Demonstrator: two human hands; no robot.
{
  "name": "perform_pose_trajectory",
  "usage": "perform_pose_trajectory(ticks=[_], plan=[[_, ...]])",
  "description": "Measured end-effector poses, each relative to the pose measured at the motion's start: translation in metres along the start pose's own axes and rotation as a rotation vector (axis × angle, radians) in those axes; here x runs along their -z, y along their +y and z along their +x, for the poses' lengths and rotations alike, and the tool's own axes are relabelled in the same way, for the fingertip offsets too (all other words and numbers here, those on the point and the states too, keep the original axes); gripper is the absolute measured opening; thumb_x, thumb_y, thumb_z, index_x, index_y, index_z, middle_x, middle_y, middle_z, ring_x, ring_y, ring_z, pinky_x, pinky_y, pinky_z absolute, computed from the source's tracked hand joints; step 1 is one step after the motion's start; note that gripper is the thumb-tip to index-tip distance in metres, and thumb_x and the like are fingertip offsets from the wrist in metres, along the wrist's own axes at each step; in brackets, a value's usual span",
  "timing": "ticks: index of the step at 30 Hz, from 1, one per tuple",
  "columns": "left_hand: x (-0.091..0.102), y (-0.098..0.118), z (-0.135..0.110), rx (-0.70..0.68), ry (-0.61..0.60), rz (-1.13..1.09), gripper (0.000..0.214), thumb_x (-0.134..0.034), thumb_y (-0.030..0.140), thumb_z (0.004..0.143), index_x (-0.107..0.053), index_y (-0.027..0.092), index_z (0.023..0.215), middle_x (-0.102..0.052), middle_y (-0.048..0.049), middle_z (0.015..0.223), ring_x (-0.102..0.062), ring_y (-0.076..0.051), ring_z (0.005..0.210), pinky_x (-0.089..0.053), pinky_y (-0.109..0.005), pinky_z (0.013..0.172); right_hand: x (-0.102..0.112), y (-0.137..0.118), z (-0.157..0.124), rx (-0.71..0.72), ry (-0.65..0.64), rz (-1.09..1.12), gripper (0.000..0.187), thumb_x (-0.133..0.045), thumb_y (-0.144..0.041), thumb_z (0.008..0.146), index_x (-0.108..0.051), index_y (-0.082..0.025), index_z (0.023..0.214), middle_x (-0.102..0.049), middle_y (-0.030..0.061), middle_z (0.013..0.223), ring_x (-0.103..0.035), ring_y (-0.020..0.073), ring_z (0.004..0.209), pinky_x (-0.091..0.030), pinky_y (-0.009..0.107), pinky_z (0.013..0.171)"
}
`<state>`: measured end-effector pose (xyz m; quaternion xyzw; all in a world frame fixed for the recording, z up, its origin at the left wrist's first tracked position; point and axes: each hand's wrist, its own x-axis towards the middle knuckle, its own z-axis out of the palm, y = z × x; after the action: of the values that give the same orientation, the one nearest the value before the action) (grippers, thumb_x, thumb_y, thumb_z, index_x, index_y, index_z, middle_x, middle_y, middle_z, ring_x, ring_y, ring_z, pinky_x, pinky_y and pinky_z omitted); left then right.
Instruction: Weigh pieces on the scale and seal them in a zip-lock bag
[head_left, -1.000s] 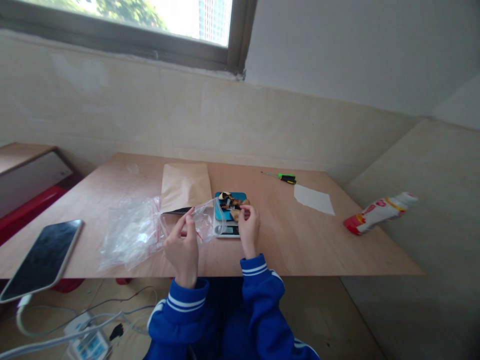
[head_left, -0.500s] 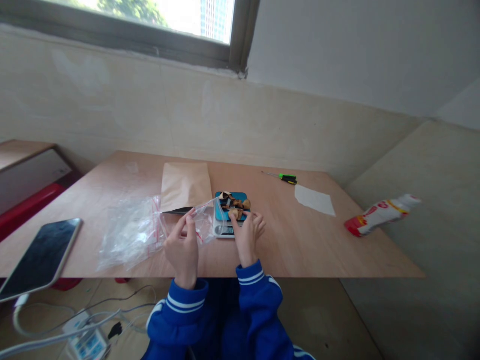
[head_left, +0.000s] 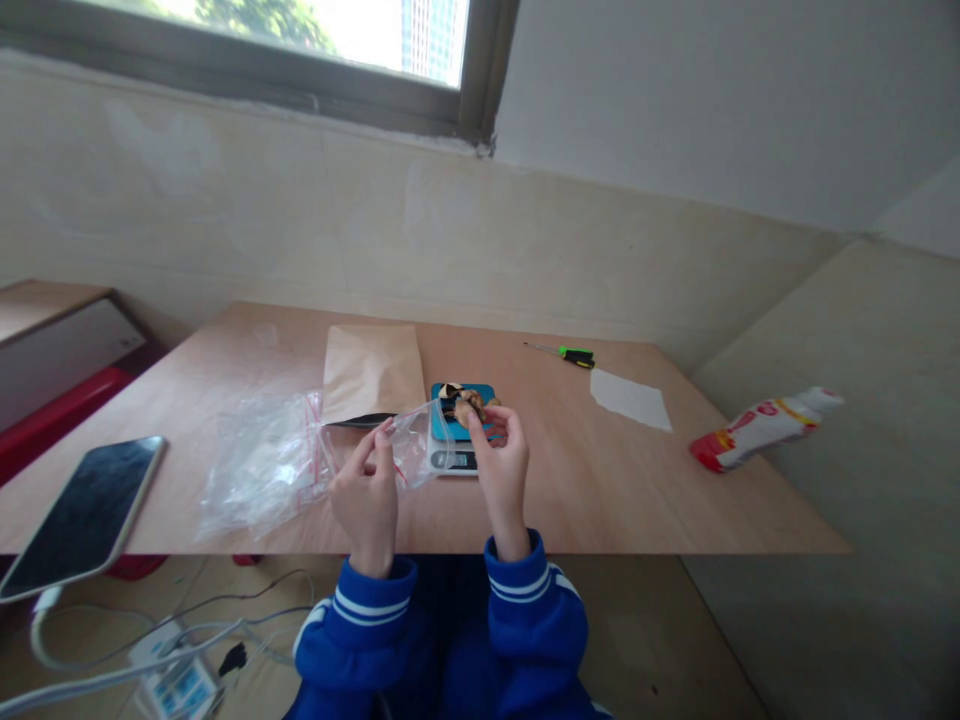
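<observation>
My left hand point(head_left: 367, 495) is closed, thumb and forefinger pinching the edge of a clear zip bag point(head_left: 421, 440). The bag stretches right, its mouth close to the digital scale point(head_left: 486, 391), which has a blue top and a small grey display. Brown, curled pieces point(head_left: 450, 392) that look like dried mushrooms lie on the scale. My right hand point(head_left: 504, 460) is over the scale's right side, its thumb and fingers closed on one dried mushroom point(head_left: 466, 414). The fingers partly hide the pieces behind them.
A brown paper bag point(head_left: 373, 370) lies behind the zip bags; a stack of clear bags point(head_left: 259, 470) sits left. A phone point(head_left: 86, 510) overhangs the front left edge. Rightward are screwdrivers point(head_left: 576, 356), white paper point(head_left: 630, 400) and a red-and-white bottle point(head_left: 765, 430).
My right hand has lifted a dried mushroom slightly off the scale's front, turning and rising a little. The left hand holds the zip bag in nearly the same place.
</observation>
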<state>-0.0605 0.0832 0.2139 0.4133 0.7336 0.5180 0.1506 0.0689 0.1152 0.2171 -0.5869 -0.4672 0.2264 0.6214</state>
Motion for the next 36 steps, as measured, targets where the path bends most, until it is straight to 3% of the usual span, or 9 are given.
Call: perform_pose_trajectory(ticks=[4,7,13,17,23,27,31,36], plan=[[0.001,0.002,0.001,0.0,-0.011,-0.012,0.037,-0.046,0.044,0.089,-0.074,0.028,0.107,-0.059,0.0028,0.05,-0.052,-0.013,0.048,-0.035,-0.026,0.055,-0.004,-0.024,-0.009,0.1,-0.147,0.019,0.024,-0.064,-0.034,0.081,-0.06,-0.019,0.099,-0.068,0.0044,0.092,-0.061,0.016,0.077,-0.049,0.028,0.07],[0.002,0.0,0.002,-0.005,-0.026,-0.048,0.038,-0.045,0.043,0.089,-0.074,0.026,0.105,-0.061,0.0024,0.053,-0.053,-0.013,0.049,-0.037,-0.025,0.056,-0.002,-0.023,-0.008,0.197,-0.243,-0.042,0.028,-0.063,-0.035,0.083,-0.06,-0.02,0.106,-0.066,0.0062,0.101,-0.06,0.0191,0.094,-0.048,0.032,0.082],[0.004,-0.004,0.005,-0.008,-0.037,-0.091,0.037,-0.046,0.041,0.089,-0.075,0.023,0.103,-0.063,0.0019,0.054,-0.056,-0.015,0.052,-0.04,-0.026,0.058,0.009,0.021,0.029,0.34,-0.118,-0.319,0.028,-0.049,-0.032,0.09,-0.061,-0.014,0.109,-0.061,0.014,0.11,-0.053,0.0247,0.108,-0.041,0.043,0.097],[0.005,-0.004,0.005,-0.005,-0.027,-0.1,0.036,-0.047,0.042,0.088,-0.075,0.024,0.102,-0.072,-0.0004,0.07,-0.058,-0.015,0.056,-0.041,-0.026,0.06,0.008,0.058,0.052,0.341,-0.225,-0.529,0.038,-0.059,-0.022,0.08,-0.06,-0.017,0.118,-0.056,0.0157,0.123,-0.048,0.0297,0.118,-0.038,0.049,0.1],[0.007,-0.005,0.006,0.01,-0.028,-0.133,0.037,-0.047,0.044,0.088,-0.075,0.024,0.103,-0.074,-0.0017,0.075,-0.059,-0.016,0.058,-0.041,-0.026,0.058,0.001,0.08,0.06,0.272,-0.216,-0.51,0.02,-0.058,-0.014,0.076,-0.069,-0.018,0.093,-0.062,0.0107,0.102,-0.056,0.0271,0.101,-0.044,0.046,0.092],[0.006,-0.006,0.006,0.011,-0.04,-0.152,0.038,-0.047,0.045,0.088,-0.074,0.024,0.102,-0.075,-0.0023,0.084,-0.059,-0.015,0.058,-0.042,-0.026,0.058,0.004,0.077,0.061,0.245,-0.162,-0.437,0.01,-0.059,-0.019,0.078,-0.068,-0.018,0.084,-0.06,0.0078,0.09,-0.06,0.0227,0.085,-0.05,0.039,0.081],[0.005,-0.006,0.007,0.017,-0.047,-0.147,0.04,-0.046,0.046,0.088,-0.075,0.023,0.102,-0.072,-0.0012,0.071,-0.055,-0.014,0.052,-0.04,-0.026,0.055,0.012,0.057,0.058,0.209,-0.13,-0.324,0.017,-0.063,-0.028,0.08,-0.067,-0.015,0.091,-0.063,0.0087,0.092,-0.063,0.0196,0.079,-0.053,0.034,0.075],[0.004,-0.006,0.007,0.014,-0.048,-0.15,0.039,-0.046,0.044,0.088,-0.075,0.022,0.1,-0.069,-0.001,0.066,-0.055,-0.014,0.053,-0.04,-0.026,0.056,0.015,0.002,0.037,0.17,-0.316,0.063,0.028,-0.063,-0.038,0.083,-0.067,-0.018,0.103,-0.069,0.0078,0.102,-0.066,0.0185,0.089,-0.056,0.031,0.077]])
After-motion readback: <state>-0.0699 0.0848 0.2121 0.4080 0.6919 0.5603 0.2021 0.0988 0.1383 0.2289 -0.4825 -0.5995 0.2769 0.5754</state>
